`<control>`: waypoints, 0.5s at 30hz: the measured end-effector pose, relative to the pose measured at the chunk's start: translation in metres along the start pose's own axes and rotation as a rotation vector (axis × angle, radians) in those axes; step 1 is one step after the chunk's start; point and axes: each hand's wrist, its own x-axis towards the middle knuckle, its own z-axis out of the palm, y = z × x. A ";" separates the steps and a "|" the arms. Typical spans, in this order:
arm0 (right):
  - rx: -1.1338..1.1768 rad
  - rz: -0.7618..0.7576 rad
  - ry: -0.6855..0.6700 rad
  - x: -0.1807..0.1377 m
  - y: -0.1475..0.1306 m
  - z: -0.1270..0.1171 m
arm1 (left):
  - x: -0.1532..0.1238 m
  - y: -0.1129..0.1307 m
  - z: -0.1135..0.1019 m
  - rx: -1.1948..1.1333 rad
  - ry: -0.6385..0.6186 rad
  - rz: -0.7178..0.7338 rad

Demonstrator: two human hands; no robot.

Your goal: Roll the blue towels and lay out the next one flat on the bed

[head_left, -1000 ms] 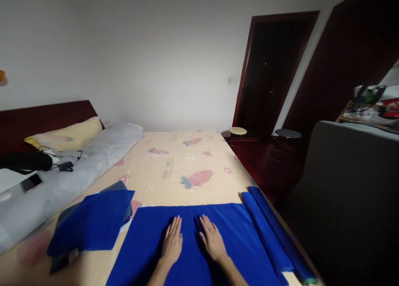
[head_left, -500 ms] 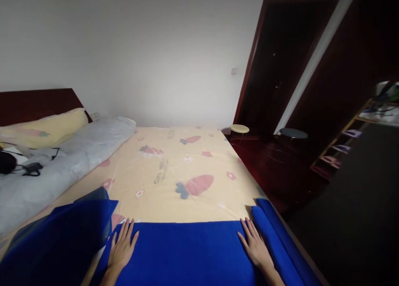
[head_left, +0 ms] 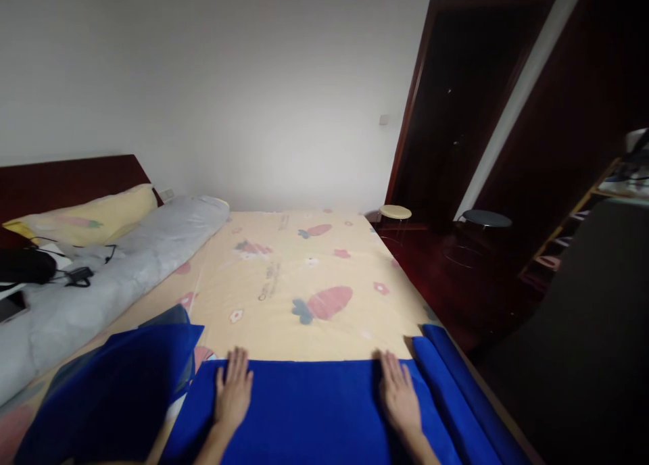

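Note:
A blue cloth (head_left: 309, 411) lies spread flat on the near part of the bed. Over its left side, my left hand (head_left: 234, 390) is open, palm down, fingertips at the cloth's far edge. Toward its right side, my right hand (head_left: 399, 392) is also open and palm down, with fingers reaching that same edge. Both hands are slightly blurred. To the right of my right hand are long blue folds of cloth (head_left: 451, 390). A loose heap of darker blue fabric (head_left: 116, 377) lies left of my left hand.
The bed's cream sheet (head_left: 284, 276) has printed carrots and flowers. On the left lie a clear-wrapped grey-white roll (head_left: 126, 269), a yellow pillow (head_left: 91, 215) and a black cable adapter (head_left: 80, 276). Beyond the right edge stand a yellow stool (head_left: 395, 212) and a dark stool (head_left: 487, 218).
Both hands have moved inward along the blue cloth, the left one rightward and the right one leftward. The whole view has shifted slightly.

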 end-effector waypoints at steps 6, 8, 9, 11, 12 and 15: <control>0.239 -0.334 -0.326 0.000 -0.137 0.009 | -0.023 0.119 0.017 -0.232 -0.107 0.483; 0.208 -0.252 -0.344 0.003 -0.118 0.007 | -0.018 0.103 0.016 -0.221 -0.144 0.393; 0.170 -0.173 -0.328 0.004 -0.096 0.005 | -0.014 0.083 0.014 -0.197 -0.154 0.309; 0.071 0.001 -0.261 0.006 -0.038 0.002 | -0.002 0.029 0.011 -0.106 -0.160 0.083; 0.018 0.088 -0.204 0.006 -0.008 0.002 | 0.003 -0.001 0.011 -0.054 -0.147 -0.020; -0.026 0.215 -0.095 0.003 0.057 0.005 | 0.013 -0.075 0.020 -0.011 -0.130 -0.199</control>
